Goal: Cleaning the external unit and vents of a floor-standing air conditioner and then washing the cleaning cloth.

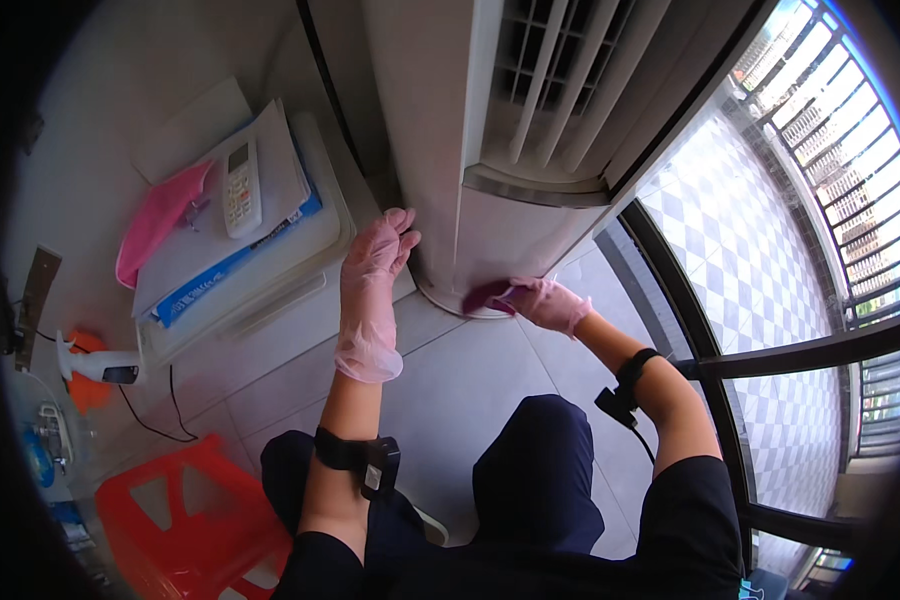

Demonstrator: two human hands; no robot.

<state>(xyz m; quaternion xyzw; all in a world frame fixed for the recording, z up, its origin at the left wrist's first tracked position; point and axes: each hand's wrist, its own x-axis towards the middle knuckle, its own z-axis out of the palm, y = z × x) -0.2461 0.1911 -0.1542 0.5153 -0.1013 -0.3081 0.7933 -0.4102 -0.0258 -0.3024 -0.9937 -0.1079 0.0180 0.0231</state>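
A tall, white floor-standing air conditioner (427, 90) with vertical louvres (570, 90) stands before me. My right hand (546, 300), in a thin pink glove, grips a dark purple-red cloth (487, 299) against or close to the lower front of the unit, near its base. The cloth is slightly blurred. My left hand (382, 244), gloved the same way, is raised beside the unit's left side with its fingers curled. Nothing shows in it, and whether the fingertips touch the unit I cannot tell.
On the left, a white box or cabinet (330, 187) bears papers, a blue-edged paper pack (225, 281), a remote control (241, 191) and a pink cloth item (157, 217). Below are a white spray bottle (112, 367), cables and a red plastic stool (120, 510). A dark-framed glass door (709, 300) borders the right.
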